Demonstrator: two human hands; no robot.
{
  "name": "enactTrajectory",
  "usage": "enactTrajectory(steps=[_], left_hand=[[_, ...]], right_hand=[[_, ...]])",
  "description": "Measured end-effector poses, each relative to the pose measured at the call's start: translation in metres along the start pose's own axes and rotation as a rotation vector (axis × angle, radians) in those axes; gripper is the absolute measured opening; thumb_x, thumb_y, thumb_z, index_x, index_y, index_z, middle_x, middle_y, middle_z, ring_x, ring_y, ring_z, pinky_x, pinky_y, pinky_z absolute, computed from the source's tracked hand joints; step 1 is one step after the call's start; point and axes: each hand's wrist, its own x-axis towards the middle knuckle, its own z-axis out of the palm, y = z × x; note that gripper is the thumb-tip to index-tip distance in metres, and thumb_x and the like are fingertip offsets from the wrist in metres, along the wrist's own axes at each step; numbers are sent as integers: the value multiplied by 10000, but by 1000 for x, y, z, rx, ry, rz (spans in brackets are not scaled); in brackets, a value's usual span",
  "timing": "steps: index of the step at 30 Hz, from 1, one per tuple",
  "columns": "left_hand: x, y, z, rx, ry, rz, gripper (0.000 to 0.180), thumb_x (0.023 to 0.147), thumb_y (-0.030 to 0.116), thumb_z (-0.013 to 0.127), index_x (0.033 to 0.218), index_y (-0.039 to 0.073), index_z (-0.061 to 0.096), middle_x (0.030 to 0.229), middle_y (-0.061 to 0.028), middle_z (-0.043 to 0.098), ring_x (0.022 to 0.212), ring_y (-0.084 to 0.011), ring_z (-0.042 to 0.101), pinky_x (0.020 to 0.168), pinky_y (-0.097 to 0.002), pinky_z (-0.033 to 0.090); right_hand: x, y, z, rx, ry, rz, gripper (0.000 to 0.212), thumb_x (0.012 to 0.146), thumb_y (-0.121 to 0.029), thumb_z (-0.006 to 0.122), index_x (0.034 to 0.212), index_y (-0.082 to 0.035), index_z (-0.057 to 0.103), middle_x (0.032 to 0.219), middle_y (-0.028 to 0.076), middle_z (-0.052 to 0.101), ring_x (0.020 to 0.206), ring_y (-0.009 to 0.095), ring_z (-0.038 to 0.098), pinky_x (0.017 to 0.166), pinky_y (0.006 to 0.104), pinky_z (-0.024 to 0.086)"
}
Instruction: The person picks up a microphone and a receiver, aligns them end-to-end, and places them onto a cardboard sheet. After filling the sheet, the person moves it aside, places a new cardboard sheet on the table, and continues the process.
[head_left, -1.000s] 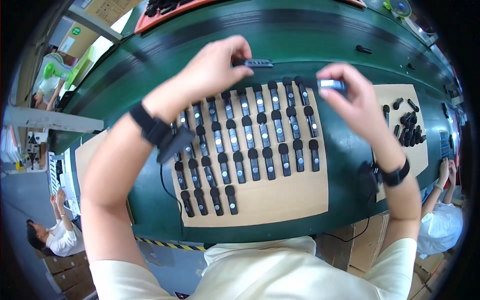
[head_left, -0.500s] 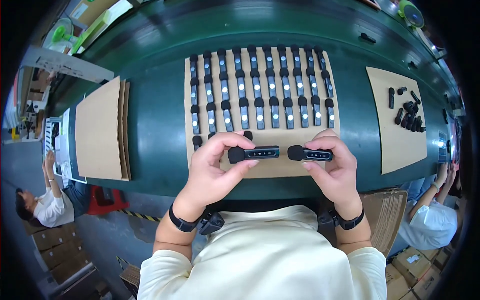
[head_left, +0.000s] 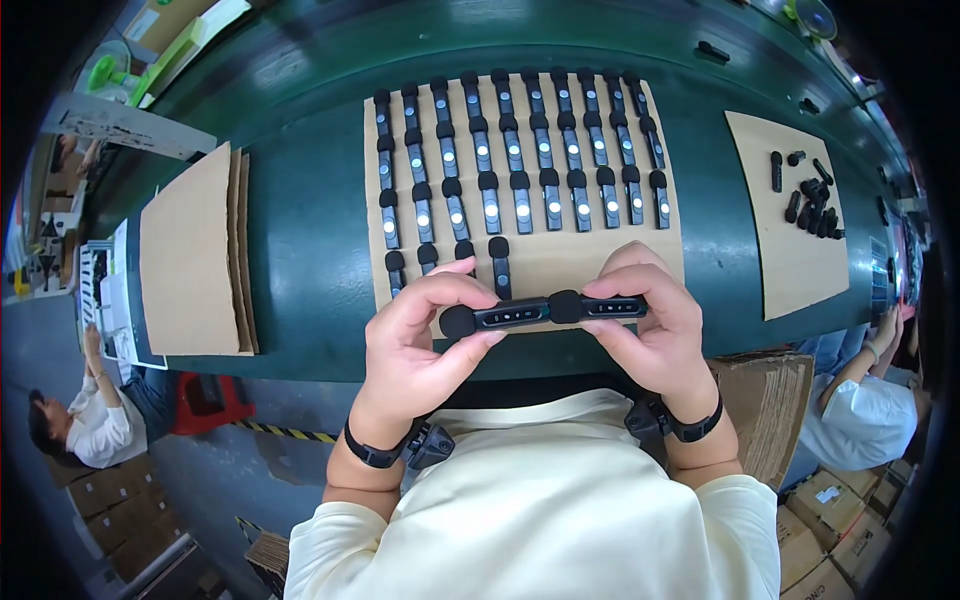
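Note:
My left hand (head_left: pixel 425 335) pinches a small black wireless microphone (head_left: pixel 512 315) with a round foam cap, between thumb and fingers. A second microphone (head_left: pixel 612 307) of the same kind is pinched in my right hand (head_left: pixel 650 325). Both lie sideways in front of me, end to end, the right one's foam cap at the tip of the left one. Beyond my hands, several like microphones stand in rows on a cardboard sheet (head_left: pixel 590 262), most with a pale round spot. The nearest row is shorter, and my left fingers partly cover it.
Stacked cardboard sheets (head_left: pixel 190 260) lie on the green table (head_left: pixel 310 220) to the left. At right, another cardboard sheet (head_left: pixel 790 270) bears a loose heap of microphones (head_left: pixel 818 215). One person (head_left: pixel 100 420) sits far left by a red stool (head_left: pixel 210 400); another (head_left: pixel 865 420) is at far right.
My hands have come closer together, so the two microphones now meet end to end. More of the nearest row shows past my left hand. The view has shifted slightly.

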Motion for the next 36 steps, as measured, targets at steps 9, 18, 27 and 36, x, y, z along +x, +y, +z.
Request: enactTrajectory(steps=[9, 18, 27, 36], left_hand=[[12, -7, -8, -8, -27, 7, 262, 754, -32, 740, 983, 10, 620, 907, -82, 688, 875, -187, 662, 1063, -519, 375], [20, 0, -3, 236, 2, 132, 299, 727, -2, 754, 1005, 15, 646, 900, -95, 689, 859, -226, 660, 1046, -510, 375], [21, -7, 3, 399, -50, 187, 346, 684, -24, 704, 1019, 54, 667, 974, -81, 655, 928, -248, 625, 1023, -499, 385], [24, -9, 20, 242, -97, 125, 301, 703, -33, 670, 994, 43, 653, 966, -79, 655, 921, -260, 621, 1018, -467, 396]], right_hand=[[12, 7, 2, -56, -19, -77, 256, 736, 5, 733, 968, 5, 624, 873, 98, 567, 785, 191, 530, 700, 280, 414], [13, 8, 0, -22, -34, -62, 229, 764, 18, 701, 978, 10, 617, 937, 115, 561, 853, 190, 544, 731, 282, 438], [2, 11, -3, 211, 119, -19, 335, 792, 96, 646, 1118, 27, 610, 1050, 127, 569, 914, 202, 568, 793, 294, 478], [12, 0, 11, -221, -71, -124, 452, 721, 149, 620, 1152, 19, 586, 1010, 158, 593, 875, 246, 581, 739, 297, 503]])
